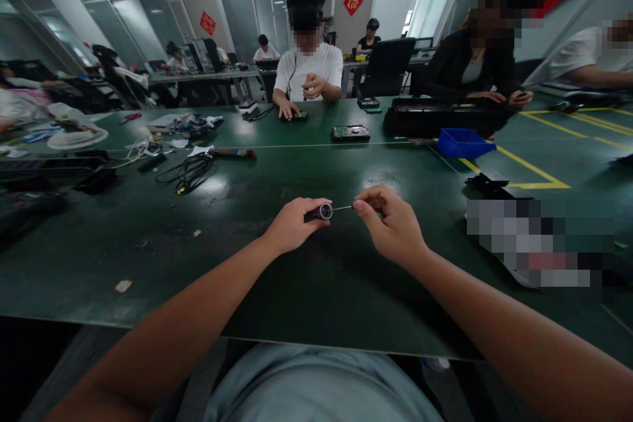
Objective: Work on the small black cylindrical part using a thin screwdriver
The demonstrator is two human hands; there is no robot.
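Head view puts both my hands at the centre of the frame, just above the green table [297,297]. My left hand [291,225] is closed around a small dark cylinder [325,211] with a silvery ring at its end, wrapped so tightly that only the ringed end shows. My right hand [393,229] pinches a thin metal rod [342,208] between thumb and forefinger. Its far tip meets the cylinder's ring — whether it sits inside the opening or only touches, I cannot tell. The rod's near end is hidden in my fingers.

Bare tabletop lies all round the hands and down to the near edge in the lower frame, with only a paper scrap [123,285] at lower left. A coil of black cable [190,175] lies well apart at centre left, a hard drive [350,133] farther up, a blue bin [462,143] at upper right. Right of my right hand a pixelated patch [539,244] hides whatever lies there, with a flat black piece [494,184] just above it. A person in a white shirt [309,69] sits across the table — one hand resting on it.
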